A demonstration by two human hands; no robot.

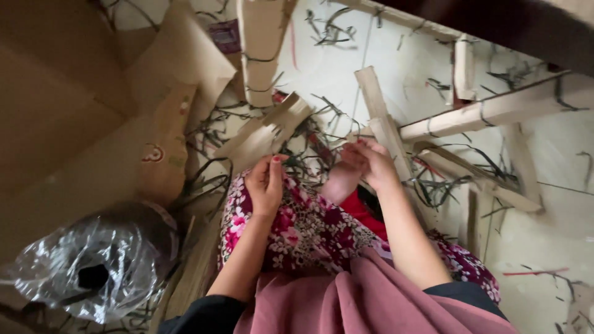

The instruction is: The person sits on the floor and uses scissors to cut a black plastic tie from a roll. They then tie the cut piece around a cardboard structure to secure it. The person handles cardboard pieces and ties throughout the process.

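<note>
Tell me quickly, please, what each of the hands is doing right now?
Left hand: closed on a folded cardboard strip.
Right hand: fingers pinched on another cardboard strip.

Brown cardboard box point(68, 124) at left, crinkled clear plastic bag point(93, 266) below it

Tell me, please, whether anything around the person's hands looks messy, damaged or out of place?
Yes. Dark thin strips lie scattered across the pale floor among loose cardboard pieces lying at all angles. The left hand holds a ragged cardboard bundle; the right hand grips another strip.
</note>
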